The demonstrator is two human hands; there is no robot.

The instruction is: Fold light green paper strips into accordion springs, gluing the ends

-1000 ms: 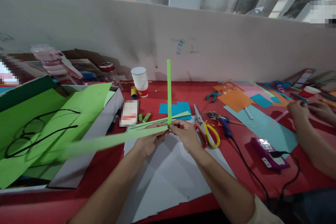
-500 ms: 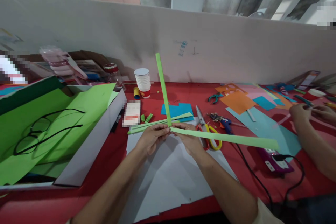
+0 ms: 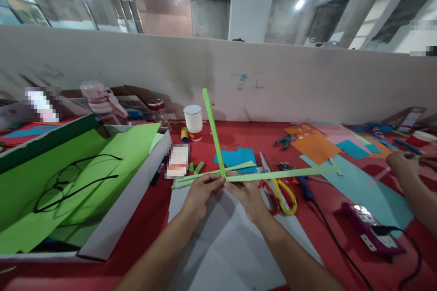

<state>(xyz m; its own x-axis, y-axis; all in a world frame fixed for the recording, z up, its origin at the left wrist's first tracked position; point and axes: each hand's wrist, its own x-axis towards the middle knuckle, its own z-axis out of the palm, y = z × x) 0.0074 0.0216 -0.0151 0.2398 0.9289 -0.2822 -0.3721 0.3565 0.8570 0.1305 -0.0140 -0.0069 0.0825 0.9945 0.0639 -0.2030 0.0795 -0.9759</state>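
Two light green paper strips meet at a corner between my hands. One paper strip [image 3: 214, 129] stands nearly upright, and the other paper strip [image 3: 287, 173] reaches out level to the right. My left hand [image 3: 204, 193] pinches the corner from the left with thumb and fingers closed. My right hand [image 3: 246, 195] pinches the same corner from the right. White paper sheets [image 3: 218, 245] lie under both hands. Just behind them are more green strips [image 3: 244, 167] and blue paper pieces [image 3: 237, 158]. Scissors [image 3: 287, 198] with red and yellow handles lie right of my right hand.
On the left stands a box [image 3: 126, 202] of green paper with eyeglasses [image 3: 61, 184] on top. A paper cup [image 3: 193, 122] stands behind. To the right are a glue gun [image 3: 305, 188], a purple device [image 3: 372, 232] with a cable, coloured sheets, and another person's hand [image 3: 404, 166].
The level strip has swung up from sloping down to the right to nearly horizontal. The whole view has shifted, with the table things lower in the picture. Both hands keep their pinch.
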